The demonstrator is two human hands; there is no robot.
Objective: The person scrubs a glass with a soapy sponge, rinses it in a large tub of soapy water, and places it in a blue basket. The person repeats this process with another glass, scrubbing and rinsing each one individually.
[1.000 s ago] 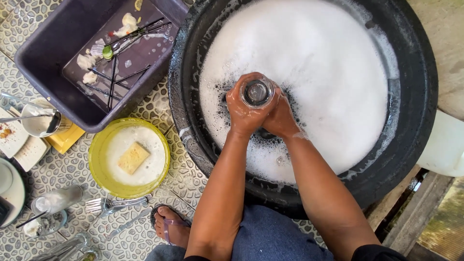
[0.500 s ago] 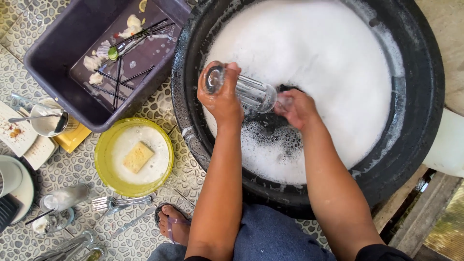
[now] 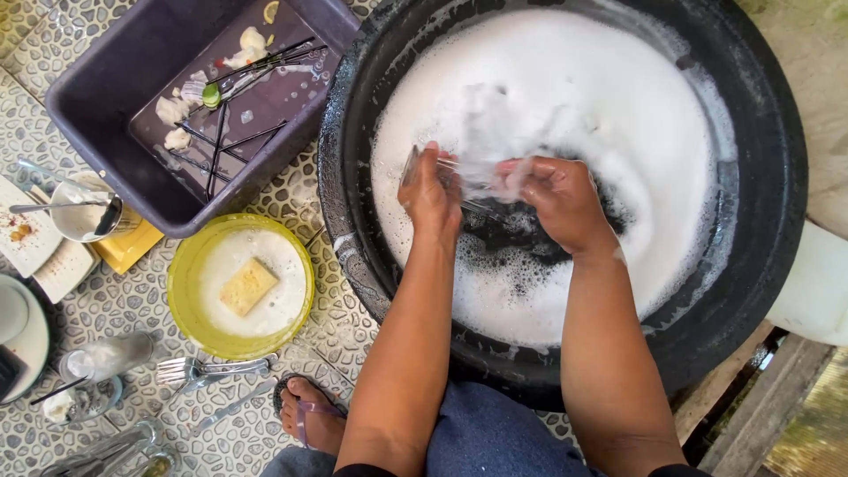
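The clear glass (image 3: 459, 177) now lies sideways over the foam in the black tub (image 3: 777, 177), no longer upright as before. The left hand (image 3: 430, 190) keeps its grip wrapped around the mouth end at nine o'clock; the right hand (image 3: 558, 201) has closed on its base at three o'clock.

One clear drinking glass (image 3: 459, 181), wet and soapy, lying sideways between my hands over the black tub's (image 3: 768, 177) foam (image 3: 601, 115).
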